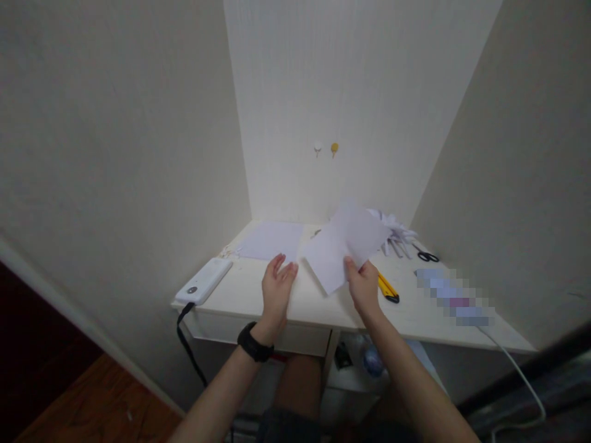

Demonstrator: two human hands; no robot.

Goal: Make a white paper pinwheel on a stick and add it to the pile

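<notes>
My right hand (364, 284) pinches the near edge of a white sheet of paper (339, 243), thumb on top. The sheet is raised off the desk and bends along its middle. To its left, my left hand (279, 286) hovers over the desk, fingers apart and holding nothing, with a black band on the wrist. Behind the left hand another white paper (272, 239) lies flat. A yellow utility knife (388, 288) rests just right of my right hand. Partly hidden behind the raised sheet is a pile of white paper pieces (397, 234).
Black-handled scissors (428, 256) lie near the right wall. A white power bank-like device (205, 281) with a black cable sits at the desk's left edge. A blurred-out object (455, 298) with a white cable lies at right. Two hooks (334, 148) are on the back wall.
</notes>
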